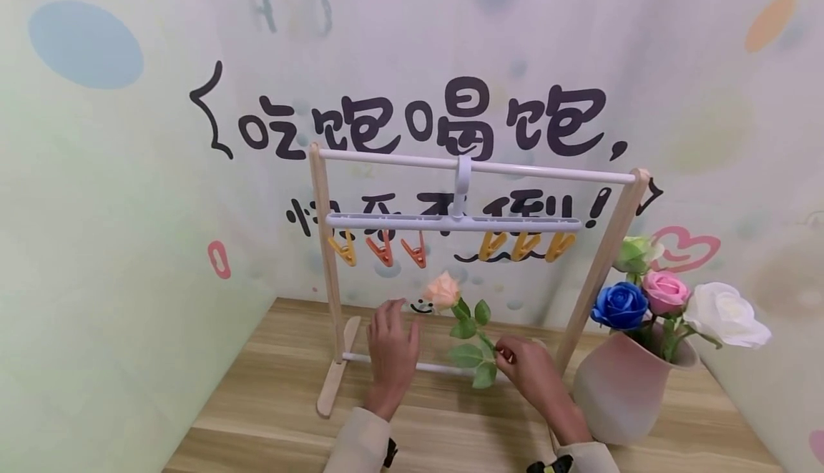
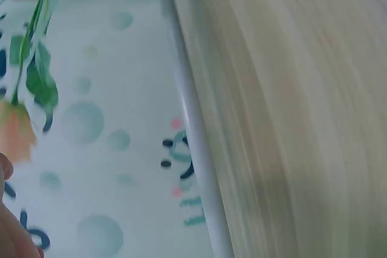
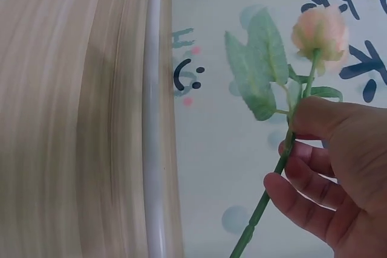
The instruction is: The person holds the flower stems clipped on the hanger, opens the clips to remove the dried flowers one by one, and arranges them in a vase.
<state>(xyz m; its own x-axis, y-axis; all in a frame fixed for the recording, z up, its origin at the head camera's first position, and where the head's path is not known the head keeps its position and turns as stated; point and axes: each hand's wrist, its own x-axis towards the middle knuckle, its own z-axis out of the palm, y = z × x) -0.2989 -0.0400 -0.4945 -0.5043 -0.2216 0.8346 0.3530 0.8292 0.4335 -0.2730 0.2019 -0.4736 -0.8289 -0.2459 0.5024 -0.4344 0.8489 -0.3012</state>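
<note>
A peach rose (image 1: 442, 291) with a green stem and leaves slants across the middle of the rack. My right hand (image 1: 529, 367) pinches its stem below the leaves, which the right wrist view shows closely around the stem (image 3: 259, 209). Left of the bloom, my left hand (image 1: 393, 344) is raised with its fingers extended, apart from the flower. Above both hands, a white clip hanger (image 1: 450, 223) hangs from the rack's top rod, with orange clips (image 1: 380, 250) on its left half and yellow clips (image 1: 526, 247) on its right.
The wooden rack (image 1: 327, 265) stands on the wood-grain table (image 1: 244, 401), with a white lower rod (image 2: 192, 113) near the tabletop. At right stands a pink-white vase (image 1: 621, 387) holding blue, pink, white and green roses. A printed backdrop (image 1: 161, 172) rises behind.
</note>
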